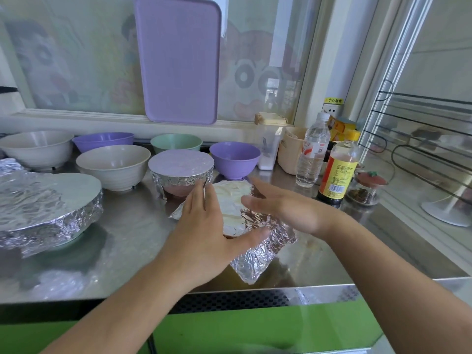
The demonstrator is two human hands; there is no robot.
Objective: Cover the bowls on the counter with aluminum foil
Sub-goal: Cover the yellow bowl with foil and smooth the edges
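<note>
A brushed steel counter (132, 241) is seen below a window w/ a lilac tray (178, 60) leaned on it. Crinkled foil (258, 254) is draped over a bowl at centre front, its body hidden. It is flanked by the left hand (204, 233) and right hand (288, 205), fingers straight, slightly apart. Uncovered round bowls (115, 166) stand behind.
</note>
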